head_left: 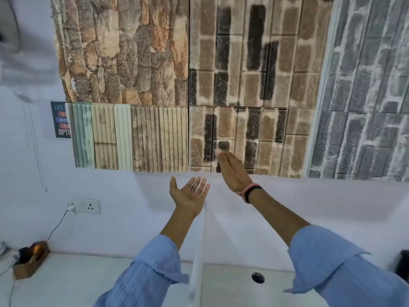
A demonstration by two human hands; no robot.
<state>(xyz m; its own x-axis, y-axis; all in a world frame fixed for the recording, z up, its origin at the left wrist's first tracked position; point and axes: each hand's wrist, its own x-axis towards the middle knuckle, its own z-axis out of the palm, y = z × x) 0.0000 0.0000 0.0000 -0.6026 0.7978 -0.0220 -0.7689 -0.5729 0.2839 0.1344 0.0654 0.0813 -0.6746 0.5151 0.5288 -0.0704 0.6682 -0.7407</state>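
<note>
Both my arms in blue sleeves reach toward a white wall covered with textured sample panels. My left hand [190, 192] is held palm up with straight fingers just below the panels, holding nothing. My right hand [231, 171], with a dark and pink wristband, is raised edge-on with fingers stretched out; its fingertips reach the lower edge of the brown brick-pattern panel [250, 85]. A blurred white strip [198, 251] runs from under my left hand down toward the desk.
A rough stone panel [124, 49] hangs upper left, ribbed sample strips [130, 138] below it, a grey brick panel [365, 96] at right. A wall socket [84, 206] with a plugged cable, a wooden box [31, 260] and a white desk with a cable hole [257, 277] lie below.
</note>
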